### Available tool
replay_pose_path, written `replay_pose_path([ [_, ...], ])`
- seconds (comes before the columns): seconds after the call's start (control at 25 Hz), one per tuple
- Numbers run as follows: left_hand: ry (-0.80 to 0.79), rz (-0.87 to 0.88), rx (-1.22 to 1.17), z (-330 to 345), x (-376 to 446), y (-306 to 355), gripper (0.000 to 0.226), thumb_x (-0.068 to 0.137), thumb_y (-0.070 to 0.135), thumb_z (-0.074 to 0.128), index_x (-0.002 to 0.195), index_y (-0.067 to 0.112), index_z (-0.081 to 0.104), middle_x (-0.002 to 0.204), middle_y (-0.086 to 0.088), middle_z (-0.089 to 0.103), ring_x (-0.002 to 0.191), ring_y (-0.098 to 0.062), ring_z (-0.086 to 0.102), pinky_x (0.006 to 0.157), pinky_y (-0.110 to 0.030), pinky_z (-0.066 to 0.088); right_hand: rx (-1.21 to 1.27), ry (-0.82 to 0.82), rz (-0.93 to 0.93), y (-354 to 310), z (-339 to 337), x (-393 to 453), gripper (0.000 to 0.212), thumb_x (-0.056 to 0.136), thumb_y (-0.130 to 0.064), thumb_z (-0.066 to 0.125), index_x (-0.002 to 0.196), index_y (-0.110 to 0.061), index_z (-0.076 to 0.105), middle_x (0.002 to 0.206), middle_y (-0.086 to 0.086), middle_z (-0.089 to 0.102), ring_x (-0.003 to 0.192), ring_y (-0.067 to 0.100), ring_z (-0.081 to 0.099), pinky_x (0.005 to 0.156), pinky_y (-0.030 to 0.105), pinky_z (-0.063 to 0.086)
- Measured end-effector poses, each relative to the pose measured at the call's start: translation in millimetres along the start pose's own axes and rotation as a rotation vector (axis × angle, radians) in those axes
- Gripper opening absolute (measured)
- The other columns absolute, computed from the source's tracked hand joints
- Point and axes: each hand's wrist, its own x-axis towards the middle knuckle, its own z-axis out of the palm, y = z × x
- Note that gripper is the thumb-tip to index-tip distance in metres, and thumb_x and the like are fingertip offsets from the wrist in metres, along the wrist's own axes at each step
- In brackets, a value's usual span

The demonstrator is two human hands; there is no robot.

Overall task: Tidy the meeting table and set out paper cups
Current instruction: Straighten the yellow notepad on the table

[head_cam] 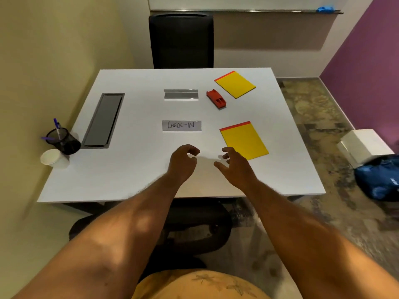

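Paper cup (50, 157) lies at the table's (129, 173) near-left corner, just beside the mesh pen holder (64, 140). Judged light, thin-walled, easily crushed: grip gently around the mid-wall. Left hand (182, 161) hovers mid-table, fingers loosely curled, holding nothing. Right hand (234, 165) beside it, fingers apart, near the yellow pad (245, 140).

Two bare forearms, no sleeves, no watch or rings showing on the left hand (182, 162) or right hand (236, 167). At 6 o'clock, a mustard-orange garment (200, 285) with faint leaf print.
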Motion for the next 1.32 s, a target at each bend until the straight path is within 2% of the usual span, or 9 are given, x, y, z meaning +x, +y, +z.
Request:
replay_pose_path([
  [0.2,-0.096,-0.104,-0.090,48.7,26.7,18.0,0.035,0.086,0.004,0.064,0.108,0.031,0.066,0.114,-0.002,0.063,0.089,-0.017,0.064,0.081,-0.037,0.059,0.001,0.015,0.052,31.1,-29.7,25.4,0.062,0.095,-0.043,0.074,0.146,-0.019,0.049,0.130,0.005,0.064,0.113,0.025,0.065,0.093,0.040,0.057],
  [0.4,-0.104,-0.055,-0.050,77.4,53.0,27.6,0.044,0.082,-0.006,0.058,0.105,0.030,0.068,0.106,0.017,0.063,0.098,-0.008,0.062,0.091,-0.027,0.053,0.054,0.031,0.123,56.6,-40.0,62.1,0.060,0.094,-0.041,0.074,0.144,-0.018,0.051,0.128,0.005,0.063,0.112,0.026,0.064,0.088,0.036,0.054],
  [0.48,-0.071,-0.132,-0.071,88.9,59.8,28.2,0.048,0.081,-0.010,0.055,0.102,0.031,0.067,0.103,0.021,0.062,0.098,-0.007,0.062,0.092,-0.029,0.055,0.050,0.018,0.113,66.8,-40.6,78.4,0.060,0.094,-0.039,0.075,0.145,-0.018,0.050,0.129,0.005,0.062,0.113,0.026,0.063,0.090,0.039,0.055],
  [0.56,-0.035,-0.178,-0.080,101.9,65.7,29.4,0.045,0.083,-0.008,0.056,0.102,0.031,0.067,0.108,0.016,0.065,0.095,-0.014,0.064,0.092,-0.033,0.056,0.025,-0.007,0.081,79.1,-45.9,100.4,0.061,0.094,-0.038,0.075,0.145,-0.018,0.050,0.132,0.006,0.062,0.116,0.027,0.062,0.094,0.043,0.055],
  [0.68,0.099,-0.237,-0.160,127.9,80.8,41.5,0.041,0.085,-0.006,0.055,0.093,0.032,0.065,0.108,0.015,0.066,0.099,-0.023,0.068,0.091,-0.034,0.055,0.002,-0.060,0.027,103.3,-63.5,144.2,0.059,0.094,-0.036,0.075,0.144,-0.016,0.052,0.134,0.008,0.062,0.118,0.030,0.063,0.098,0.043,0.053],
  [0.84,0.301,-0.443,-0.245,167.2,79.9,61.2,0.035,0.085,-0.002,0.059,0.110,0.021,0.068,0.121,-0.004,0.066,0.105,-0.027,0.068,0.091,-0.042,0.058,-0.021,-0.273,-0.132,135.3,-88.5,167.4,0.057,0.093,-0.034,0.077,0.142,-0.017,0.054,0.135,0.007,0.063,0.110,0.020,0.064,0.094,0.031,0.051],
  [0.96,0.406,-0.457,-0.264,198.8,71.0,80.1,0.035,0.085,0.002,0.064,0.109,0.029,0.064,0.127,-0.001,0.062,0.111,-0.021,0.063,0.093,-0.040,0.055,-0.027,-0.381,-0.233,157.6,-106.9,175.4,0.057,0.094,-0.032,0.075,0.144,-0.016,0.053,0.138,0.009,0.061,0.125,0.026,0.061,0.104,0.042,0.051],
  [1.2,0.434,-0.503,-0.252,223.7,51.1,96.0,0.036,0.087,0.008,0.068,0.117,0.027,0.064,0.129,0.003,0.056,0.118,-0.018,0.057,0.101,-0.042,0.051,-0.024,-0.443,-0.251,176.2,-129.7,191.3,0.058,0.095,-0.036,0.074,0.146,-0.019,0.051,0.142,0.007,0.059,0.124,0.030,0.062,0.103,0.044,0.052],
  [1.32,0.410,-0.518,-0.215,229.0,48.4,96.4,0.037,0.088,0.009,0.069,0.121,0.025,0.064,0.130,0.003,0.055,0.118,-0.018,0.057,0.098,-0.038,0.050,-0.013,-0.440,-0.228,177.2,-130.8,199.4,0.060,0.095,-0.038,0.074,0.146,-0.019,0.050,0.144,0.008,0.058,0.125,0.029,0.062,0.104,0.043,0.052],
])
